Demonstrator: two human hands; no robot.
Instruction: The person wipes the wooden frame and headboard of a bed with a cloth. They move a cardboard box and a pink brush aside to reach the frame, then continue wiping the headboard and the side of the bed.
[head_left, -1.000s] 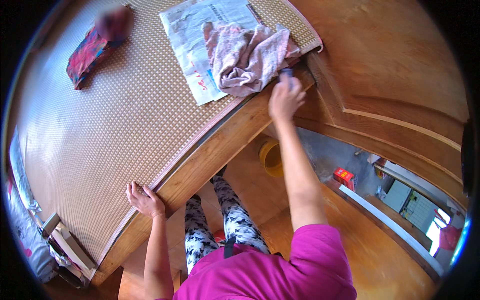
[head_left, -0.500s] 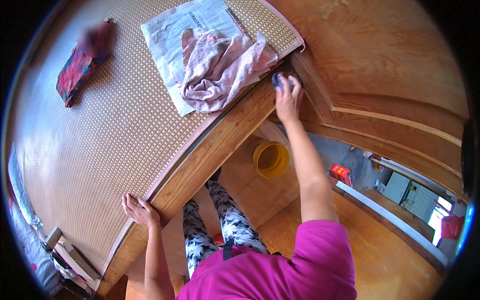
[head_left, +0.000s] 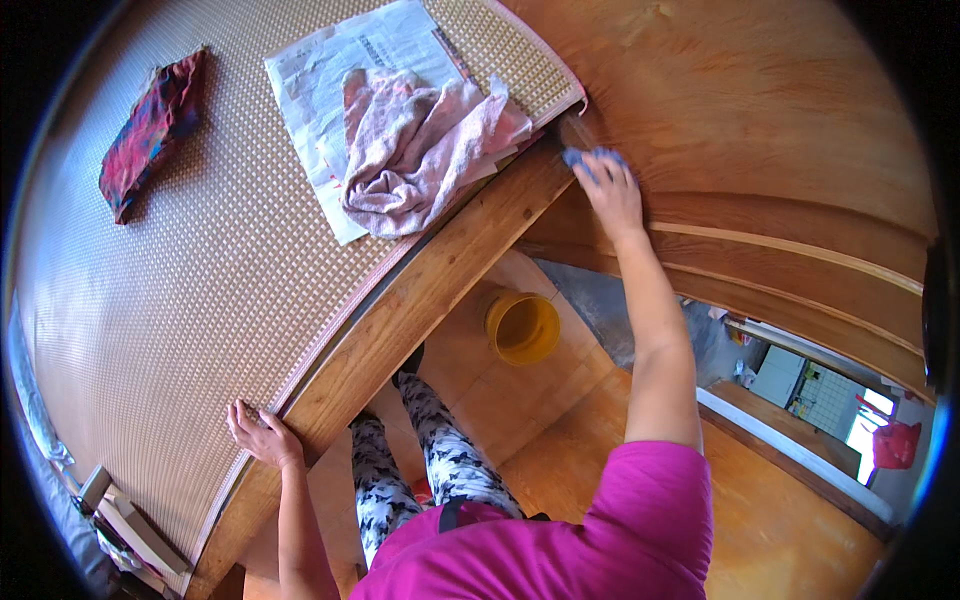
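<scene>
Your right hand (head_left: 615, 197) has moved since the earlier frame, carrying one bunched blue-grey cloth (head_left: 573, 157) from the top of the wooden rail (head_left: 440, 275) to the smooth, grained wooden panel (head_left: 760, 120) beside its far end. That hand is closed over the soft cloth, which shows beyond your bent fingertips where rail and panel meet. Your left hand (head_left: 265, 438) lies palm down near the rail's other end, fingers a little apart and slightly curled, on the bound edge of one woven, chequered mat (head_left: 230, 260). On the mat you have one crumpled, pale pink towel (head_left: 400, 160) of rough weave, lying over flat, thin white paper (head_left: 310, 80); you cannot tell how many sheets. One narrow, folded dark red patterned fabric (head_left: 150, 135) lies well apart from them. Below the rail stands one round yellow bucket (head_left: 499, 322).
</scene>
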